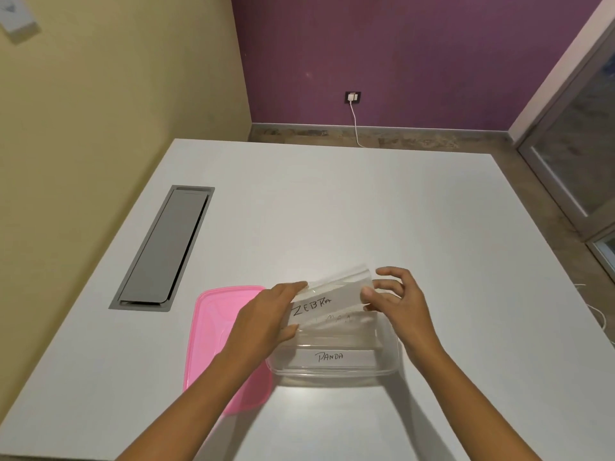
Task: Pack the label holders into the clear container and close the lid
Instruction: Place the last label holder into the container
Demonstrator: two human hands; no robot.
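1. Left hand (266,314) is clamped on the left end of a clear label holder (327,297), the one reading "ZEBRA": thumb underneath, fingers (293,287) laid flat along the top edge.
2. Right hand (397,301) takes the other end. Thumb and forefinger pinch the holder's right edge, while the remaining fingers fan out loosely and touch nothing.
3. The holder hangs tilted over the far half of the clear container (392,364), its lower edge dipping past the rim. Another card shows faintly behind it; the writing is too dim to read.
4. Inside the container, against the near wall, sits a second holder (332,357) marked "PANDA".
5. The pink lid (213,327) lies flat just left of the container, partly under the left forearm, so the container is uncovered.
6. Plenty of bare white table (332,211) beyond and to the right; a grey cable hatch (166,247) sits well off to the left.
7. Round the room: a yellow wall on the left, a purple one ahead, and a white charger (352,96) plugged in low.
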